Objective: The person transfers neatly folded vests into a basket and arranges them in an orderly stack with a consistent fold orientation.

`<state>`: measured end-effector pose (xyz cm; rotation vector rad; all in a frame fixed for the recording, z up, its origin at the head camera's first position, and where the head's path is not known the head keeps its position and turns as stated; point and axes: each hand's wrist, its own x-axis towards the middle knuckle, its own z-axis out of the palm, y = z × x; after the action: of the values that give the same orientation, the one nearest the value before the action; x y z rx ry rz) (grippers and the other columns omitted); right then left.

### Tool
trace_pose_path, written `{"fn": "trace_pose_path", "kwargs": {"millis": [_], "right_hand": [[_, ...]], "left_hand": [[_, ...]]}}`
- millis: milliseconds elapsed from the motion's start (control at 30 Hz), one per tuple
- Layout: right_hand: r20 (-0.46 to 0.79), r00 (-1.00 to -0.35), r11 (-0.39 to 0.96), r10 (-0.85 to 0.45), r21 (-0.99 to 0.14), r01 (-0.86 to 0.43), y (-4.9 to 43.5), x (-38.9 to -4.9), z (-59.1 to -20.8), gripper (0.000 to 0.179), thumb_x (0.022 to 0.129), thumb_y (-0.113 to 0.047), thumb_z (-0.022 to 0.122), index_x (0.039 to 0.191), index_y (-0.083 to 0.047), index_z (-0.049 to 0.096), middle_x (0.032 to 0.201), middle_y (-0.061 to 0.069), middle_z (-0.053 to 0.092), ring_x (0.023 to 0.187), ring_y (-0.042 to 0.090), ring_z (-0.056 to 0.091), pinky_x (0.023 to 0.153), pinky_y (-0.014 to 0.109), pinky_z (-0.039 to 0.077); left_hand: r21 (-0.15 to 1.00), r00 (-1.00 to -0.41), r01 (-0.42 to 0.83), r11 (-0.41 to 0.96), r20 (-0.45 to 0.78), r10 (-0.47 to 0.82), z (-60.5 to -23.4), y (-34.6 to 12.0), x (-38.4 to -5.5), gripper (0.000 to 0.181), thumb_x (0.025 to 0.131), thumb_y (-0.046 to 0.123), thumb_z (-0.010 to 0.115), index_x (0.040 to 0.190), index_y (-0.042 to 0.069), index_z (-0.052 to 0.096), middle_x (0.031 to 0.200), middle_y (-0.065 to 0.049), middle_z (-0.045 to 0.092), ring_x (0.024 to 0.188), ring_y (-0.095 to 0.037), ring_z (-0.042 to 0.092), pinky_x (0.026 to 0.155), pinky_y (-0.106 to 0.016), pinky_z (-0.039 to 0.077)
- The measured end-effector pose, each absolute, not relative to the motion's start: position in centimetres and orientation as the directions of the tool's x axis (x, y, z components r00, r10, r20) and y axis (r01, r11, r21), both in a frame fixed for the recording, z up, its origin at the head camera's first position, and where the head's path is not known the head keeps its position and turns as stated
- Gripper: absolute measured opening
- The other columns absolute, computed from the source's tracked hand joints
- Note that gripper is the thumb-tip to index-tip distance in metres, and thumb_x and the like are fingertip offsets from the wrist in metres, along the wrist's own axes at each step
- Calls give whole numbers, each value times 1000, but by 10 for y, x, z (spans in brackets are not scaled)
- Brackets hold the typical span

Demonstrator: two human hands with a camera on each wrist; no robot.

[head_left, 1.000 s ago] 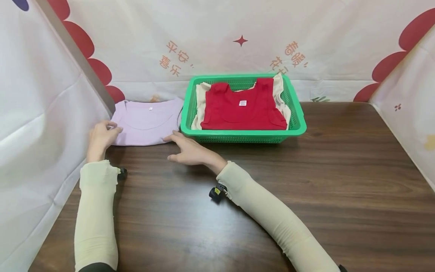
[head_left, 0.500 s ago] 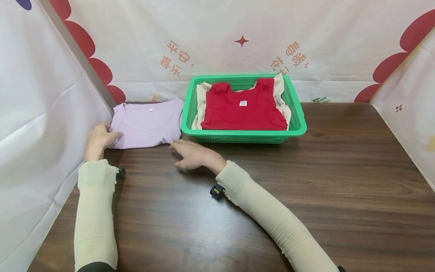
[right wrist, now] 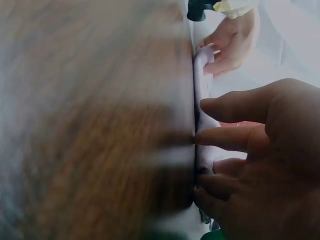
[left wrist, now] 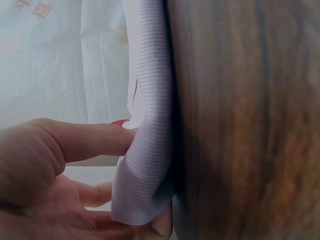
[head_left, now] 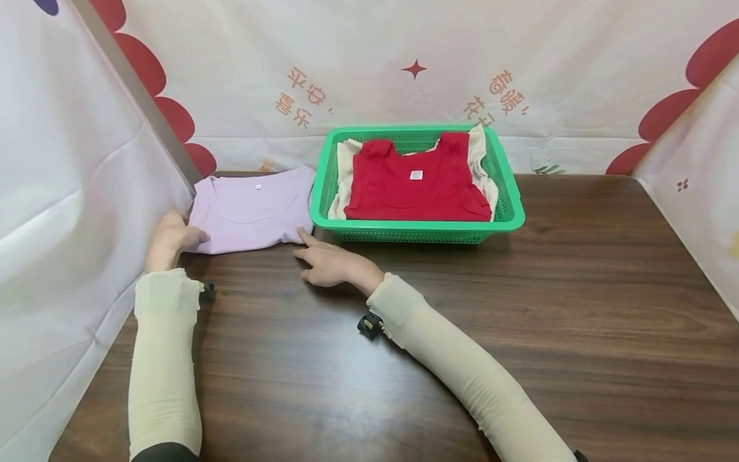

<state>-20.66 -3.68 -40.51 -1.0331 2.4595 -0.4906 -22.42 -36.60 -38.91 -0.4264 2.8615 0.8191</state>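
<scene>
A folded lavender shirt (head_left: pixel 248 215) lies flat at the back left of the table, its neckline and small label facing up. My left hand (head_left: pixel 169 242) holds its near left corner. In the left wrist view the thumb (left wrist: pixel 100 140) lies on top of the ribbed cloth (left wrist: pixel 145 165) and a fingertip shows beneath it. At the near right corner, my right hand (head_left: pixel 330 262) touches the shirt with an outstretched index finger. The right wrist view shows this hand's thumb (right wrist: pixel 235 104) apart from the other fingers, which reach along the shirt's edge.
Right beside the shirt stands a green plastic basket (head_left: pixel 416 226) with a folded red tank top (head_left: pixel 412 192) over cream garments (head_left: pixel 340 176). White printed curtains (head_left: pixel 369 38) enclose the brown wooden table (head_left: pixel 577 308) at the back and sides.
The shirt's near edge has shifted slightly toward me and puckered near its right corner. My left thumb has settled on the cloth. My right index finger has stretched out onto the corner.
</scene>
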Motion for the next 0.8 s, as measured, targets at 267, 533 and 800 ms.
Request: {"fn": "trace_pose_path", "kwargs": {"millis": [267, 533, 800], "right_hand": [[-232, -673, 697, -702, -419, -582, -34, -206, -401, 57, 103, -15, 50, 157, 2, 39, 174, 11, 16, 160, 24, 21, 129, 33, 23], [-257, -618, 668, -743, -350, -657, -32, -194, -379, 19, 104, -18, 52, 97, -6, 67, 147, 12, 58, 136, 26, 55, 114, 34, 44], [-231, -640, 672, -733, -394, -628, -35, -178, -370, 28, 103, -26, 58, 122, -12, 72, 117, 5, 67, 109, 19, 59, 95, 35, 52]], "left_hand": [[469, -947, -298, 831, -251, -199, -388, -368, -229, 76, 86, 13, 65, 146, -21, 33, 144, -45, 40, 131, -56, 42, 115, -64, 34], [488, -958, -263, 832, -237, -164, -389, -372, -226, 78, 83, 9, 61, 148, -19, 29, 145, -44, 39, 126, -53, 42, 115, -64, 34], [476, -941, -249, 843, -326, -94, -384, -377, -223, 75, 89, 15, 56, 149, -19, 27, 150, -44, 32, 136, -55, 36, 119, -64, 29]]}}
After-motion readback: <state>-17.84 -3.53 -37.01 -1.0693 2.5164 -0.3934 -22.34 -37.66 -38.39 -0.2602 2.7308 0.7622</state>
